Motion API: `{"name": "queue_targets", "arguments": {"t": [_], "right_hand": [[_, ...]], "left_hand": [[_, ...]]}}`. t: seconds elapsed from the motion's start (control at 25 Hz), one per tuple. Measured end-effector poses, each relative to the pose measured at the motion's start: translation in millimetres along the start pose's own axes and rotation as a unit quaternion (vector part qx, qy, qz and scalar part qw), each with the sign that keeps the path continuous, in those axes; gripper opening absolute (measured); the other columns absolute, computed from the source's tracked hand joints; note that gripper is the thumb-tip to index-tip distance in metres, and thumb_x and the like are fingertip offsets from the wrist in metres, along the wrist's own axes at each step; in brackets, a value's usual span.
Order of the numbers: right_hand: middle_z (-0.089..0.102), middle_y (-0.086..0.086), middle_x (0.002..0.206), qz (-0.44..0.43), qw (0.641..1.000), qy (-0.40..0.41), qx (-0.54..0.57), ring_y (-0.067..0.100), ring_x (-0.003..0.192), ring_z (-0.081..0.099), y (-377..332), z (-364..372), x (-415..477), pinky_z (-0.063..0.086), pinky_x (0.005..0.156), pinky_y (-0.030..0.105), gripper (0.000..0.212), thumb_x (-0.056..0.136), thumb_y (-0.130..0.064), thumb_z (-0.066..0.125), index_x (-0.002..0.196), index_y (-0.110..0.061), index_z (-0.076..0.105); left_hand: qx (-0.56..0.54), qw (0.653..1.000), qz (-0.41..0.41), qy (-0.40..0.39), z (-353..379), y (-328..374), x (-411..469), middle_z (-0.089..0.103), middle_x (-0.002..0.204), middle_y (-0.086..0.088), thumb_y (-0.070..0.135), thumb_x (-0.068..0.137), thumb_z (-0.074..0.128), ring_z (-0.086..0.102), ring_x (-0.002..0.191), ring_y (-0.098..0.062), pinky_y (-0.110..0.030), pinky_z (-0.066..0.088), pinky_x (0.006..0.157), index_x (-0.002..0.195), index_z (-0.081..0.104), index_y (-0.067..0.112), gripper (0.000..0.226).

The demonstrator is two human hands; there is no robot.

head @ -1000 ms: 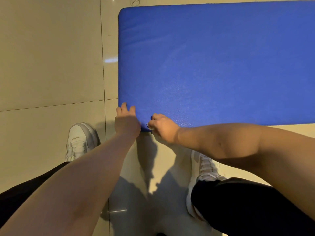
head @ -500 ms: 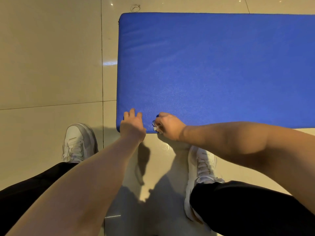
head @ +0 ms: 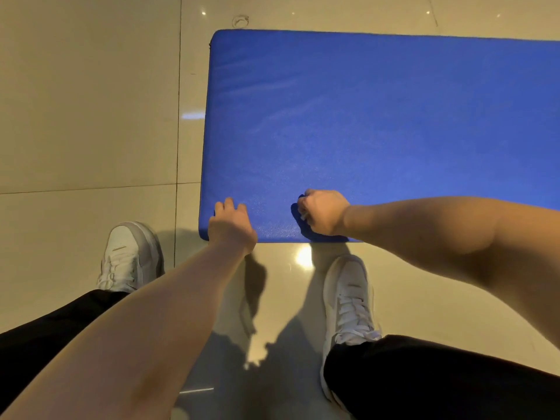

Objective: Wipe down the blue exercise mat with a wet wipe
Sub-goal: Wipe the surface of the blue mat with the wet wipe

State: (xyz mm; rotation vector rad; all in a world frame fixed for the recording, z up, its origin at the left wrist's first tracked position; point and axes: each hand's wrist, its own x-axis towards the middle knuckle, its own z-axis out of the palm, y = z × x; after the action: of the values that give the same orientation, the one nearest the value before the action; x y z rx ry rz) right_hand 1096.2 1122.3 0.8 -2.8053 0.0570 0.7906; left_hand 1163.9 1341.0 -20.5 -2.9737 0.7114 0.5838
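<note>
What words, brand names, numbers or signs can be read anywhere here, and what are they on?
No text in this view can be read.
Blue mat: plain, no print showing.
Left shoe and right shoe: each has one thin mark on top, too small to read as letters.
Wet wipe: only a white scrap shows in the right hand, with no print visible.
Floor tiles: no writing.

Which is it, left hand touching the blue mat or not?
Touching. Head view: the left hand lies with fingers on the blue mat at its near corner.
</note>
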Motion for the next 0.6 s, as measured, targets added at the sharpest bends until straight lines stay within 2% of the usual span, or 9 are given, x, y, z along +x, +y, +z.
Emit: {"name": "queue_targets", "arguments": {"t": [0.08,0.16,0.28,0.32,0.4,0.52,0.6], "right_hand": [[0.064,0.005,0.105,0.044,0.996,0.017,0.075,0.030,0.094,0.062,6.4,-16.6,1.0,0.054,0.078,0.039,0.017,0.088,-0.017,0.060,0.105,-0.014,0.062],[0.067,0.009,0.101,0.084,0.978,0.033,0.189,0.033,0.093,0.064,7.7,-35.9,4.7,0.057,0.080,0.043,0.012,0.088,-0.009,0.058,0.100,-0.012,0.060],[0.067,0.024,0.101,0.130,0.897,0.038,0.422,0.040,0.086,0.070,2.5,-67.0,2.8,0.061,0.073,0.050,0.015,0.091,0.005,0.053,0.090,-0.010,0.053],[0.067,0.028,0.099,0.131,0.870,0.041,0.474,0.040,0.080,0.071,0.4,-76.4,-0.6,0.062,0.071,0.050,0.015,0.093,0.007,0.050,0.092,-0.007,0.051],[0.066,0.029,0.091,0.126,0.834,0.045,0.535,0.037,0.068,0.069,-5.2,-93.9,-13.7,0.063,0.064,0.044,0.015,0.098,0.007,0.040,0.099,-0.006,0.048],[0.066,0.021,0.079,0.112,0.841,0.066,0.525,0.023,0.053,0.065,-9.2,-116.4,-36.1,0.058,0.052,0.031,0.016,0.099,0.003,0.039,0.100,-0.008,0.050],[0.067,0.019,0.080,0.098,0.861,0.080,0.493,0.019,0.049,0.063,-9.8,-131.1,-56.8,0.058,0.053,0.029,0.015,0.098,0.002,0.044,0.101,-0.008,0.055]], "left_hand": [[-0.050,0.997,-0.027,-0.048,-9.1,9.4,6.6,0.045,0.139,-0.008,0.026,0.094,0.055,0.041,0.124,-0.028,-0.034,0.047,0.094,0.134,0.051,0.013,0.042],[-0.164,0.984,-0.037,-0.058,-22.4,21.3,9.7,0.050,0.139,-0.008,0.028,0.096,0.056,0.044,0.128,-0.028,-0.040,0.046,0.101,0.141,0.049,0.012,0.048],[-0.369,0.928,-0.036,-0.040,-53.9,48.4,8.6,0.066,0.115,-0.006,0.028,0.098,0.063,0.060,0.113,-0.025,-0.036,0.048,0.099,0.144,0.049,0.010,0.052],[-0.416,0.908,-0.030,-0.032,-65.1,58.0,7.4,0.067,0.104,-0.004,0.027,0.097,0.064,0.064,0.106,-0.025,-0.036,0.049,0.097,0.144,0.049,0.009,0.052],[-0.478,0.878,-0.022,-0.006,-87.4,74.7,2.4,0.068,0.100,-0.002,0.026,0.096,0.067,0.068,0.098,-0.026,-0.044,0.055,0.093,0.140,0.052,0.011,0.049],[-0.491,0.870,-0.014,0.036,-110.9,87.8,-10.6,0.070,0.097,-0.005,0.024,0.094,0.070,0.069,0.088,-0.027,-0.048,0.058,0.084,0.123,0.063,0.015,0.032],[-0.479,0.875,-0.021,0.070,-124.7,94.3,-25.2,0.070,0.089,-0.008,0.022,0.093,0.070,0.070,0.085,-0.032,-0.050,0.059,0.078,0.103,0.068,0.013,0.014]]}}
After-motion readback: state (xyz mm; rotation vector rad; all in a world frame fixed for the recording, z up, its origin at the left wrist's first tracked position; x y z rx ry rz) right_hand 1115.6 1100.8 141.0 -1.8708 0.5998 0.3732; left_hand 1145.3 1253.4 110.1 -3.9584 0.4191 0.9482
